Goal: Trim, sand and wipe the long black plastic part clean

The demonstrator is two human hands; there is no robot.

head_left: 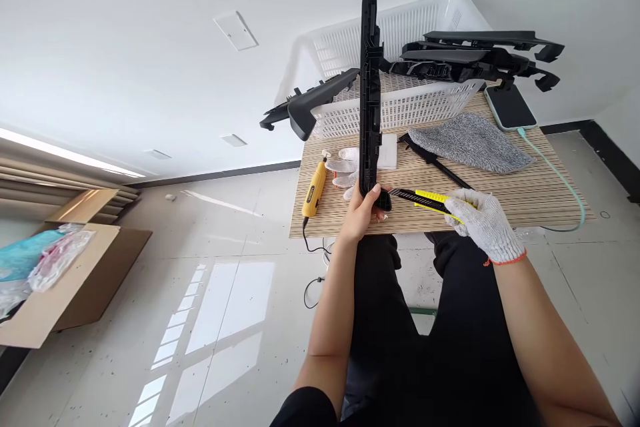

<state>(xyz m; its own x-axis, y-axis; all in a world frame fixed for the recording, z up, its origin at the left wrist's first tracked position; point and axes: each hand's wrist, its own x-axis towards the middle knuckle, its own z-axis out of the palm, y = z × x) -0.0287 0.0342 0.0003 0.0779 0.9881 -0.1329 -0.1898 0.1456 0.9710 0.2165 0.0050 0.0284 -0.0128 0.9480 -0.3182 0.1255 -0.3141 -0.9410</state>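
Note:
My bare left hand [361, 213] is closed round the lower end of a long black plastic trim piece [370, 93], which stands nearly upright in front of me. In a white knitted glove with an orange cuff, my right hand [477, 220] grips a yellow and black utility knife [430, 201]. The knife's blade end points left and meets the lower end of the trim piece by my left thumb; whether it cuts in cannot be made out. Behind the trim piece, partly hidden, lies another white glove [345, 167] on the table.
A white plastic basket [345, 121] at the back holds several black trim pieces [465, 60] jutting over its sides. On the wooden table [530, 203] lie a yellow rotary tool [315, 190], a grey cloth [470, 143] and a phone [510, 107] with a cable. An open cardboard box [95, 273] stands left.

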